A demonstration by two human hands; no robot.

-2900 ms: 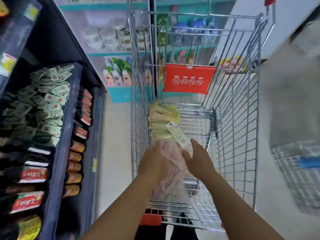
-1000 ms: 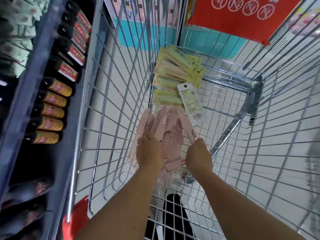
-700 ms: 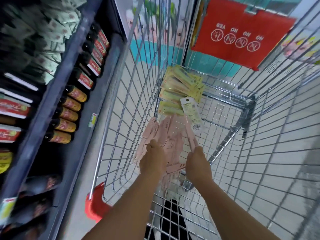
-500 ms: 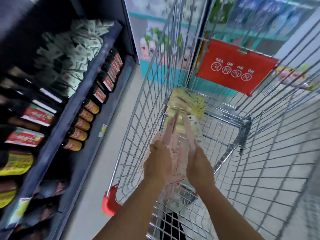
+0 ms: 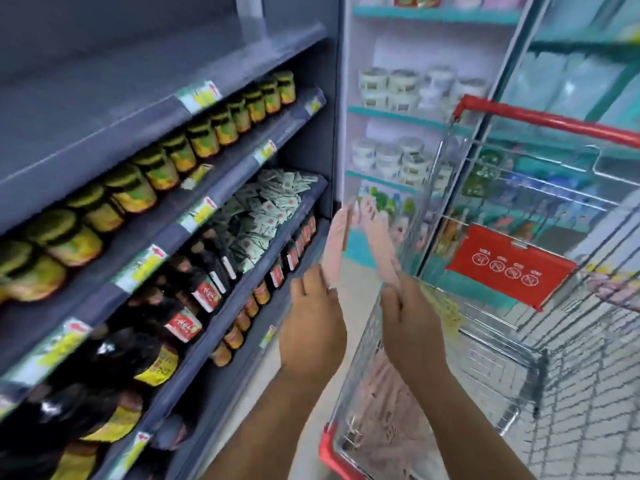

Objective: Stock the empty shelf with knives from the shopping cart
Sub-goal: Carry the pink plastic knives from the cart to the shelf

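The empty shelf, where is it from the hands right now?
In the head view the empty shelf is upper left, directly above the row of jars, up and left of both hands, left hand and right hand.

pink knife (image 5: 336,243) upright in my left hand (image 5: 313,327) | second pink knife (image 5: 380,244) tilted in my right hand (image 5: 410,327) | shopping cart (image 5: 540,355) right of both | empty shelf (image 5: 114,98) upper left

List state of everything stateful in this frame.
Left hand: holds a pink knife, raised above the cart.
Right hand: holds another pink knife.
Cart: pink knives remain inside.
Top shelf: bare.
Jar shelf: stocked.
Bottle shelf: stocked.
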